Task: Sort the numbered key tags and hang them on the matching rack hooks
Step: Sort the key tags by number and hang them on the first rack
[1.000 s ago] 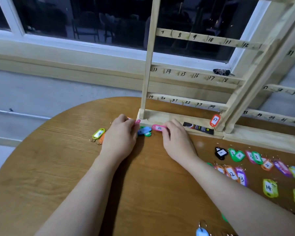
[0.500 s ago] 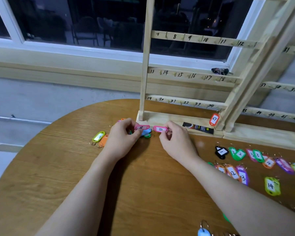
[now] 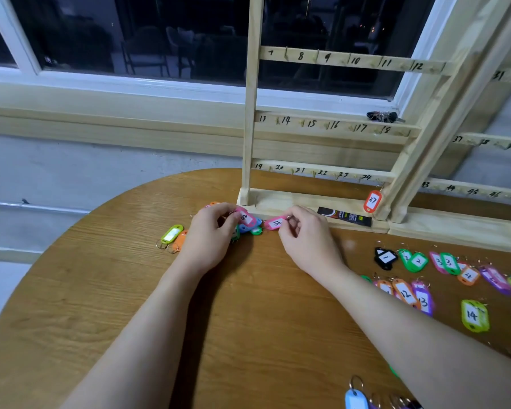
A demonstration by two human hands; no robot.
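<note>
Part of the small tag pile (image 3: 250, 228) at the rack's foot is hidden behind the left hand (image 3: 211, 234): only bits of blue and green tags show past the knuckles, and their numbers cannot be read. That hand pinches a pink tag (image 3: 245, 217) whose number is tilted and hard to make out. The right hand (image 3: 306, 236), just beside it, pinches the ring end of another pink tag, 18 (image 3: 275, 223); its curled fingers cover the ring. Both tags are held low over the counter (image 3: 130, 290), close against the base of the rack (image 3: 250, 113). The rack's top and right side are cut off, so only the rails numbered 7 to 24 and parts of others show. An orange tag, 37 (image 3: 373, 201), hangs by the inner post. Right of the hands, sorted tags (image 3: 416, 261) lie in rows, the farthest ones cut by the frame edge. A yellow-green tag (image 3: 171, 234) and an orange one lie left of the left hand, labels unreadable. A black packet (image 3: 344, 216) lies along the rack base, and keys (image 3: 382, 116) rest on the sill.
</note>
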